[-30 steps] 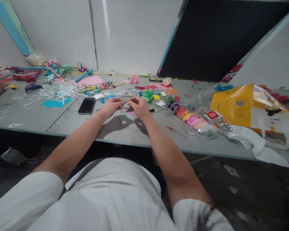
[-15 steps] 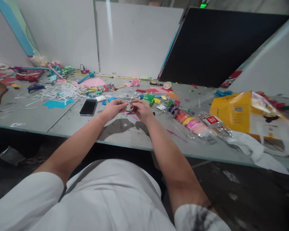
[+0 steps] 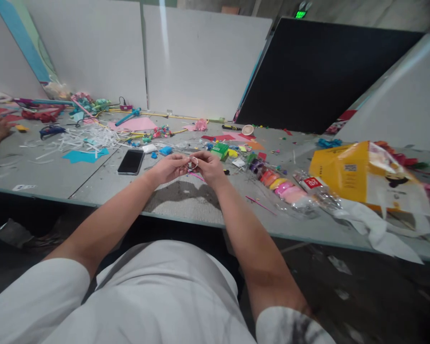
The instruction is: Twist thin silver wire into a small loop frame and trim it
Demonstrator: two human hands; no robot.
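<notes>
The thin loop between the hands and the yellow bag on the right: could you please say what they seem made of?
Thin loop: probably wire or a stiff strip, pale with a slight glint; too small to be sure. Yellow bag: glossy plastic film, by its sheen and crumpled folds.

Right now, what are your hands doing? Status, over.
Left hand and right hand together, pinching a small pale loop. Held above the table. Phone left, coloured clay pack right, neither in the way.
</notes>
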